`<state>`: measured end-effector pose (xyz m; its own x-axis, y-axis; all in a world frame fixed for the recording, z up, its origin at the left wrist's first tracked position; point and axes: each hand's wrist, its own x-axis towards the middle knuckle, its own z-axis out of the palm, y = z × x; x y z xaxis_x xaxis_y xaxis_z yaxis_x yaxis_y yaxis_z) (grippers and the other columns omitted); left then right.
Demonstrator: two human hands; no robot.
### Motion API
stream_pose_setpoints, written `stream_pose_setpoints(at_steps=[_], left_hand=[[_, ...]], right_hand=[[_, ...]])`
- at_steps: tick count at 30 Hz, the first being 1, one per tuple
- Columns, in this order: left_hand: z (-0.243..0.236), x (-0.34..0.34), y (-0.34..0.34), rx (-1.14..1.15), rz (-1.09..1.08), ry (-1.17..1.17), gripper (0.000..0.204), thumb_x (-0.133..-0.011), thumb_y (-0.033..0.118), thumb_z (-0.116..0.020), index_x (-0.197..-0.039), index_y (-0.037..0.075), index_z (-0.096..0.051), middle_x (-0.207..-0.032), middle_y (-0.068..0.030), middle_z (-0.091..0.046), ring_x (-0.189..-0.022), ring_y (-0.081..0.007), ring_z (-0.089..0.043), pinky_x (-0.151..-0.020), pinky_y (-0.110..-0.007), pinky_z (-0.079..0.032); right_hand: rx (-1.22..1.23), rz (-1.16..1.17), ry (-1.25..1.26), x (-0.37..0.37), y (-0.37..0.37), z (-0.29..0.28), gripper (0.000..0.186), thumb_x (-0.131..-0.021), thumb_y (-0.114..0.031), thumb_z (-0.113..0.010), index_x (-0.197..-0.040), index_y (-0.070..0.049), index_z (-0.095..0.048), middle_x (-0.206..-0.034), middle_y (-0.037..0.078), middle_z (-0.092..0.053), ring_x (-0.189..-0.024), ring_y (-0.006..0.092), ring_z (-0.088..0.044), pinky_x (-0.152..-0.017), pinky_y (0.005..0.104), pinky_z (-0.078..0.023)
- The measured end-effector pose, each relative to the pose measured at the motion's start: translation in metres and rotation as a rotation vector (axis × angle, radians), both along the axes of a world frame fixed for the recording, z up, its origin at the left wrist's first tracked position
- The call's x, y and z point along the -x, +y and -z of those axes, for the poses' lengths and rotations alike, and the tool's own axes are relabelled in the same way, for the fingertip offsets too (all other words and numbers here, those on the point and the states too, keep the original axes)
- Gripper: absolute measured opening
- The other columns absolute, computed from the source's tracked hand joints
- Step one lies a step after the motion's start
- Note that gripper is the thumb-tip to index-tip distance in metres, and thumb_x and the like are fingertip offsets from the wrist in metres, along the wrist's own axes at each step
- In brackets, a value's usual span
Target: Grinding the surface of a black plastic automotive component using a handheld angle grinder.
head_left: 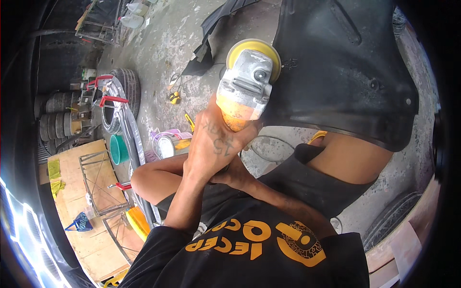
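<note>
My left hand (213, 137) is wrapped round the orange and grey body of an angle grinder (247, 77), just behind its metal head. Farther back, my right hand (236, 174) closes round the rear of the same tool, partly hidden beneath my left wrist. A round yellow disc (234, 54) is fitted at the grinder's far end. Beside it, a large black moulded panel (336, 72) lies over my right leg. The disc's right rim meets the panel's left edge in the picture; whether they touch, I cannot tell.
On the worn concrete floor lie a yellow tape measure (175, 98), a yellow utility knife (189, 121) and an open can (165, 146). To the left stand a green bucket (117, 149), a tyre (134, 91) and a metal rack with red clamps (114, 100). A cord (276, 138) loops near my legs.
</note>
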<state>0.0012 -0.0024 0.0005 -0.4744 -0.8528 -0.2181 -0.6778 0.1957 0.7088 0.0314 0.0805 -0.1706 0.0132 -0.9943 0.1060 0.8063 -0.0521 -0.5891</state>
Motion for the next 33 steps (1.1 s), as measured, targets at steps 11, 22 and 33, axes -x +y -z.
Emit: stream_pose_setpoints(at_steps=[11, 22, 33], left_hand=[[0.007, -0.01, 0.001, 0.074, 0.016, 0.049, 0.053, -0.079, 0.016, -0.081, -0.122, -0.007, -0.058, -0.094, -0.0198, -0.076, -0.081, -0.027, -0.077, -0.072, -0.038, -0.059], [0.003, -0.003, 0.003, -0.024, -0.017, 0.004, 0.054, -0.08, 0.017, -0.082, -0.122, -0.007, -0.057, -0.091, -0.0197, -0.075, -0.079, -0.0275, -0.076, -0.071, -0.038, -0.059], [0.009, -0.008, 0.002, 0.006, -0.005, 0.012, 0.055, -0.08, 0.018, -0.083, -0.122, -0.007, -0.057, -0.097, -0.0218, -0.076, -0.088, -0.0313, -0.077, -0.078, -0.04, -0.059]], right_hand=[[-0.006, 0.019, 0.116, 0.008, 0.001, -0.008, 0.093, -0.071, -0.016, -0.093, -0.147, -0.003, -0.041, -0.135, 0.009, -0.057, -0.128, 0.0217, -0.057, -0.109, 0.0372, -0.047], [-0.041, -0.078, 0.01, 0.002, 0.002, 0.0, 0.1, -0.071, -0.018, -0.094, -0.15, -0.004, -0.034, -0.137, 0.008, -0.054, -0.127, 0.0205, -0.056, -0.108, 0.0373, -0.047], [-0.015, -0.013, 0.057, -0.002, 0.002, 0.002, 0.103, -0.07, -0.02, -0.094, -0.151, -0.003, -0.033, -0.141, 0.01, -0.052, -0.133, 0.0235, -0.052, -0.113, 0.0388, -0.043]])
